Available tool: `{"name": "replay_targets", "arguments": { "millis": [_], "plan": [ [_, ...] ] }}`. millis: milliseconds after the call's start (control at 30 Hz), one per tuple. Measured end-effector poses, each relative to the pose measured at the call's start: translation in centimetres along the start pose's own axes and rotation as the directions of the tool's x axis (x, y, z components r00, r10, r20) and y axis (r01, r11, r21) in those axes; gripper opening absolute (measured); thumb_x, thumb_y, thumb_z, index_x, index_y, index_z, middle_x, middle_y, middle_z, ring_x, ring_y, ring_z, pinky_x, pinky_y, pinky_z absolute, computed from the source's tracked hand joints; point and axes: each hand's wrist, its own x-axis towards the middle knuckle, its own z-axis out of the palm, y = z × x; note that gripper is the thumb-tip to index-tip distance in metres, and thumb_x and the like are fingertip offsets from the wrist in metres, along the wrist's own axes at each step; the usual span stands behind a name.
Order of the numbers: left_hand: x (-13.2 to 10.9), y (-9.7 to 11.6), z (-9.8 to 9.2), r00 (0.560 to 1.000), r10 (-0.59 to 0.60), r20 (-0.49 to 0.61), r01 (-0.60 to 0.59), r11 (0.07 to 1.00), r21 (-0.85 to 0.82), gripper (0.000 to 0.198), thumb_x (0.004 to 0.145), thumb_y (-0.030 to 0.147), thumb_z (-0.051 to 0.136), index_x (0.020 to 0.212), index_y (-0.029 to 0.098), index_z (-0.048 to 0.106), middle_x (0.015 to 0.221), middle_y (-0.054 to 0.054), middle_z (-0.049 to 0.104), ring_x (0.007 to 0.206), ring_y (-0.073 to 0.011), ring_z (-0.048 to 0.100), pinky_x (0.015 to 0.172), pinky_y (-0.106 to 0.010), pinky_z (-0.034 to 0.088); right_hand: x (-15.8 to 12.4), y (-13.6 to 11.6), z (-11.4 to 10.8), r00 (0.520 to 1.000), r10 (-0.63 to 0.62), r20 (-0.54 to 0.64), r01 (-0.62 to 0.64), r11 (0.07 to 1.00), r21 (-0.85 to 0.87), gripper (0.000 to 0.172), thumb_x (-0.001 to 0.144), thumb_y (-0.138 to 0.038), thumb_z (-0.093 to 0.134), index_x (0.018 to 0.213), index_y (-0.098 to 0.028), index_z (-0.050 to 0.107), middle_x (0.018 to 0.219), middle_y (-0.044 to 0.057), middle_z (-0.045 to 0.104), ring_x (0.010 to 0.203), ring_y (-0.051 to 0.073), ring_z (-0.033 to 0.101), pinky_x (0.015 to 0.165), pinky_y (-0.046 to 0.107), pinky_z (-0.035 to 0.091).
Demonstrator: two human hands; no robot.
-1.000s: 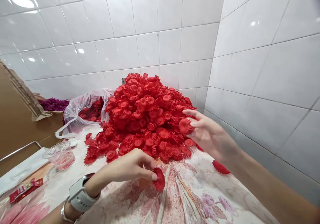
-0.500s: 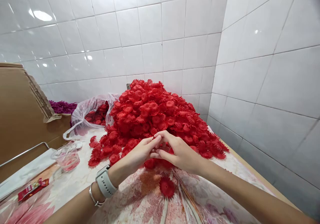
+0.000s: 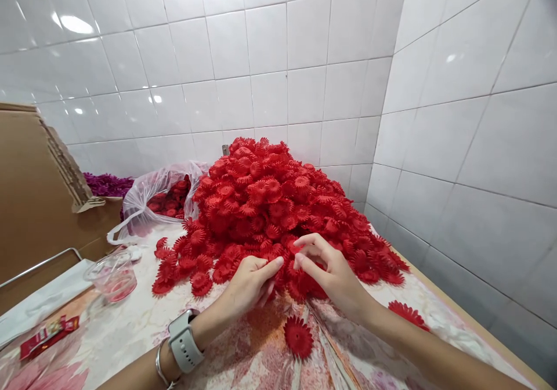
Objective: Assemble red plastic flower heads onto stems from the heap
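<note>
A large heap of red artificial flower heads (image 3: 270, 192) rises in front of me. At its lower front edge, my left hand (image 3: 255, 280) is closed, thumb pressed to the curled fingers. What it pinches, if anything, is hidden. To its right, a small gap away, my right hand (image 3: 324, 265) has its thumb and forefinger apart and curved, with red flowers directly behind them. A single red flower head (image 3: 298, 336) lies on the patterned cloth below my hands, beside some pale, stalk-like strips (image 3: 333, 355). Another red flower head (image 3: 409, 314) lies beyond my right forearm.
Left of the heap are a clear plastic bag (image 3: 143, 204) of red flower heads and a purple bunch (image 3: 107, 184). Nearer stand a clear plastic cup (image 3: 111, 277), a red wrapper (image 3: 47, 338) and a cardboard box (image 3: 39, 175). Tiled walls (image 3: 304, 94) border the table.
My hands, touching at the fingertips before, have come apart, the right one moving rightward. The red flower head beyond my right forearm now shows. The view has shifted slightly.
</note>
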Motion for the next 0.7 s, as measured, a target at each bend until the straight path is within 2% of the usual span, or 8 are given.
{"name": "replay_targets", "arguments": {
  "millis": [167, 233, 300, 367, 467, 533, 633, 700],
  "plan": [
    [-0.5, -0.3, 0.3, 0.998, -0.007, 0.065, 0.004, 0.999, 0.039, 0.065, 0.074, 0.07, 0.048, 0.032, 0.022, 0.034, 0.029, 0.007, 0.026, 0.03, -0.0061, 0.022, 0.04, -0.027, 0.015, -0.5, -0.3, 0.4, 0.989, 0.001, 0.15, -0.012, 0.997, 0.075, 0.022, 0.081, -0.033, 0.064, 0.096, -0.023, 0.052, 0.075, -0.003, 0.057, 0.068, 0.016, 0.051, 0.065, 0.03, 0.04],
    [-0.7, -0.2, 0.3, 0.996, -0.005, 0.086, 0.002, 0.999, 0.035, 0.066, 0.078, 0.072, 0.037, 0.034, 0.022, 0.036, 0.031, 0.006, 0.03, 0.032, -0.0078, 0.028, 0.041, -0.027, 0.02, -0.6, -0.5, 0.5, 0.982, -0.022, 0.19, 0.015, 0.999, 0.036, 0.019, 0.081, -0.026, 0.062, 0.096, -0.023, 0.052, 0.076, -0.003, 0.057, 0.068, 0.015, 0.052, 0.065, 0.03, 0.04],
    [-0.9, 0.1, 0.2, 0.993, 0.024, 0.116, -0.028, 0.999, 0.032, 0.065, 0.083, 0.068, 0.03, 0.039, 0.021, 0.041, 0.037, 0.003, 0.038, 0.038, -0.0102, 0.037, 0.045, -0.026, 0.028, -0.8, -0.5, 0.5, 0.977, -0.043, 0.21, 0.044, 0.999, -0.001, 0.018, 0.081, -0.019, 0.057, 0.098, -0.023, 0.051, 0.077, -0.002, 0.059, 0.067, 0.015, 0.053, 0.065, 0.03, 0.04],
    [-1.0, 0.5, 0.1, 0.988, 0.067, 0.142, -0.074, 0.996, 0.041, 0.056, 0.085, 0.057, 0.037, 0.043, 0.02, 0.046, 0.043, 0.002, 0.045, 0.047, -0.0125, 0.045, 0.054, -0.026, 0.035, -0.9, -0.6, 0.6, 0.977, -0.05, 0.207, 0.057, 0.998, -0.025, 0.018, 0.081, -0.015, 0.052, 0.098, -0.023, 0.05, 0.077, -0.002, 0.061, 0.068, 0.016, 0.055, 0.065, 0.03, 0.04],
    [-0.9, 1.0, 0.0, 0.988, 0.088, 0.129, -0.098, 0.993, 0.07, 0.04, 0.082, 0.04, 0.048, 0.046, 0.02, 0.048, 0.048, 0.002, 0.049, 0.055, -0.0143, 0.049, 0.063, -0.027, 0.038, -0.8, -0.6, 0.6, 0.984, -0.037, 0.173, 0.041, 0.999, -0.019, 0.016, 0.082, -0.017, 0.05, 0.096, -0.024, 0.051, 0.072, -0.003, 0.059, 0.067, 0.017, 0.054, 0.064, 0.03, 0.038],
    [-0.9, 1.0, 0.1, 0.991, 0.071, 0.112, -0.08, 0.994, 0.073, 0.037, 0.081, 0.036, 0.046, 0.048, 0.02, 0.048, 0.048, 0.002, 0.049, 0.054, -0.0145, 0.048, 0.061, -0.027, 0.037, -0.5, -0.5, 0.4, 0.991, -0.007, 0.132, 0.002, 0.999, 0.04, 0.015, 0.081, -0.019, 0.051, 0.096, -0.023, 0.051, 0.069, -0.004, 0.055, 0.064, 0.015, 0.051, 0.063, 0.029, 0.037],
    [-0.7, 0.4, -0.1, 0.995, 0.055, 0.08, -0.06, 0.996, 0.061, 0.036, 0.082, 0.037, 0.044, 0.051, 0.02, 0.05, 0.05, 0.002, 0.051, 0.051, -0.0142, 0.048, 0.058, -0.027, 0.037, 0.3, -0.3, -0.5, 0.997, 0.048, -0.058, -0.038, 0.988, 0.15, 0.015, 0.078, -0.022, 0.054, 0.093, -0.023, 0.052, 0.068, -0.005, 0.051, 0.064, 0.014, 0.047, 0.062, 0.028, 0.035],
    [-0.6, -0.1, -0.2, 0.997, 0.052, 0.052, -0.055, 0.997, 0.058, 0.036, 0.083, 0.039, 0.044, 0.054, 0.019, 0.052, 0.052, 0.002, 0.053, 0.053, -0.0144, 0.049, 0.059, -0.027, 0.037, 0.9, -0.1, -1.2, 0.978, 0.054, -0.202, -0.02, 0.986, 0.167, 0.018, 0.076, -0.026, 0.058, 0.092, -0.023, 0.051, 0.07, -0.005, 0.052, 0.066, 0.015, 0.047, 0.064, 0.028, 0.035]
  ]
}}
